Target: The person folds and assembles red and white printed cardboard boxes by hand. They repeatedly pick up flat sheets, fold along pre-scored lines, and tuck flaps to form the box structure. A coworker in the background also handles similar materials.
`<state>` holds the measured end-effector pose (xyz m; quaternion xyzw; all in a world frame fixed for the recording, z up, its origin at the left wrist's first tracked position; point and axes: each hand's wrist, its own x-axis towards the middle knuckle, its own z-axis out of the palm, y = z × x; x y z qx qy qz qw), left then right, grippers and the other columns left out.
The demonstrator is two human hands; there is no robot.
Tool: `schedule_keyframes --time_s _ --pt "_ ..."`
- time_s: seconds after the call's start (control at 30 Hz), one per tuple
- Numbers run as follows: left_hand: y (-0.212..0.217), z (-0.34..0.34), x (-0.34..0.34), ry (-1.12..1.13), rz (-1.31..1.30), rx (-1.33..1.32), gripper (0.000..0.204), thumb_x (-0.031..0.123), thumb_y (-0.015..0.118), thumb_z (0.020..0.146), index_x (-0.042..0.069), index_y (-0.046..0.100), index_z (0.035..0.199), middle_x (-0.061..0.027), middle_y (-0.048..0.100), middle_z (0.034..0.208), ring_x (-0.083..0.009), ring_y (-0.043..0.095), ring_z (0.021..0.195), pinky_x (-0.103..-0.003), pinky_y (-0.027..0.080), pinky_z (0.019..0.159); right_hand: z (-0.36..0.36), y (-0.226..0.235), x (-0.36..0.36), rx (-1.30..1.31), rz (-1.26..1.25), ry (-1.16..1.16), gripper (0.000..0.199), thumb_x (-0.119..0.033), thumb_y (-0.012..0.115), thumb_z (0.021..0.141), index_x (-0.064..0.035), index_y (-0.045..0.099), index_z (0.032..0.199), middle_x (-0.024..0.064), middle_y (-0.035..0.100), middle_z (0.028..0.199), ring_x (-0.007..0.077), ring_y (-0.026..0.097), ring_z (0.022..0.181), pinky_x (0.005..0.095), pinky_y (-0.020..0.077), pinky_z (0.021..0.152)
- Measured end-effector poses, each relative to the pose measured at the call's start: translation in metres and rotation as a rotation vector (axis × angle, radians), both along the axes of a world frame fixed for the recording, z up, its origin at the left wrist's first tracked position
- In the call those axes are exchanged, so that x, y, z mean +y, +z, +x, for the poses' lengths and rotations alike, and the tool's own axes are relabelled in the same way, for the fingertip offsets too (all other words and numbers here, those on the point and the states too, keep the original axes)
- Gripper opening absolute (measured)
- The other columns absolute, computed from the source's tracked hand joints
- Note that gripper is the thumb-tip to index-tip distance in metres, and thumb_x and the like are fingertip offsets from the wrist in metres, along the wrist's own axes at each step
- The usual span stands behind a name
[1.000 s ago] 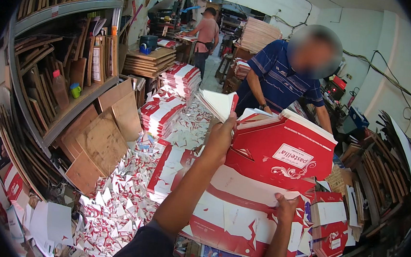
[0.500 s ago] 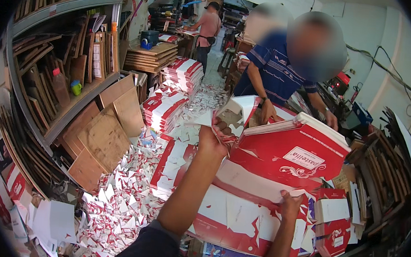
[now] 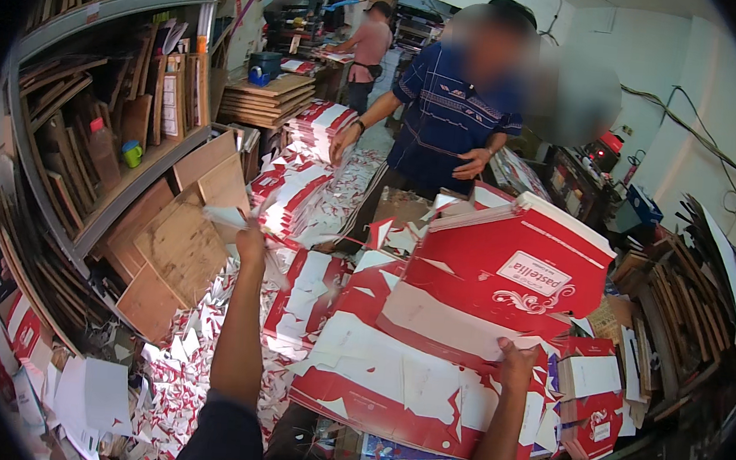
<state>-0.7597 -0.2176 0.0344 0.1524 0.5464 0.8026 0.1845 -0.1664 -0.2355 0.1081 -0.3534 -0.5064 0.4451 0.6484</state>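
Cardboard sheets, red and white die-cut blanks, lie stacked in front of the person, their long axis running from lower left up toward the upper right, the top sheets tilted up at the far right end. The right hand rests on the near edge of the stack, fingers curled over the sheet's edge and pressed onto it. The left hand is raised well to the left of the stack, arm stretched out, fingers closed on a pale scrap of offcut that sticks out leftward from the grip.

Below the left arm the floor is littered with red and white trimmings. Just beyond, more piles of red blanks lean near wooden boards propped against a metal shelf packed with wooden die boards. Across the stack a person in a blue patterned shirt bends forward, one hand on a farther pile. Another person in a pink shirt stands at the back of the room.
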Motion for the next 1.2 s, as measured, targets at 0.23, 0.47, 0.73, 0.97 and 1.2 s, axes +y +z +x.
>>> schedule_keyframes --time_s 0.23,0.47,0.73,0.97,1.2 --pt "-0.008 0.059 -0.043 -0.052 -0.302 0.631 0.085 0.025 0.079 0.088 -0.004 0.033 0.152 -0.0241 0.049 0.146 -0.0319 0.047 0.137 -0.044 0.037 0.115 0.003 -0.002 0.001 -0.005 0.001 0.015 0.084 -0.008 0.091 0.068 -0.003 0.047 0.138 0.008 0.063 0.124 0.0217 0.063 0.11 0.0354 0.0493 0.1" --pt "0.122 0.24 -0.049 -0.878 0.282 0.704 0.094 0.038 0.076 0.09 0.002 0.022 0.158 -0.0202 0.04 0.155 -0.0267 0.04 0.144 -0.039 0.029 0.119 0.008 0.002 -0.005 -0.053 0.034 0.002 0.072 -0.014 0.09 0.073 -0.0022 0.052 0.133 0.0082 0.065 0.12 0.0202 0.063 0.108 0.0369 0.0496 0.099" --pt "0.129 0.268 -0.052 -1.111 0.428 0.18 0.044 0.031 0.063 0.103 0.001 0.054 0.134 -0.0017 0.059 0.114 -0.008 0.051 0.102 -0.025 0.042 0.09 0.008 0.011 -0.01 -0.105 -0.015 0.01 0.062 -0.021 0.092 0.074 -0.0009 0.06 0.123 0.0084 0.07 0.111 0.0205 0.067 0.1 0.0346 0.0526 0.091" --pt "0.109 0.263 -0.03 -1.175 0.466 -0.075 0.034 0.033 0.066 0.102 0.006 0.066 0.121 0.0107 0.056 0.084 0.0001 0.044 0.07 -0.018 0.037 0.063 0.001 0.011 -0.008 -0.075 -0.016 -0.022 0.069 -0.024 0.094 0.071 0.0007 0.058 0.125 0.0101 0.069 0.112 0.0203 0.066 0.101 0.0344 0.0525 0.091" --pt "0.122 0.246 -0.035 -1.296 0.459 0.011 0.028 0.026 0.074 0.097 0.007 0.066 0.115 0.0081 0.06 0.088 -0.0013 0.053 0.081 -0.02 0.044 0.071 0.006 0.004 -0.012 -0.067 -0.006 -0.033 0.072 -0.024 0.095 0.071 0.0002 0.057 0.128 0.0101 0.068 0.115 0.0209 0.066 0.102 0.0349 0.0525 0.093"
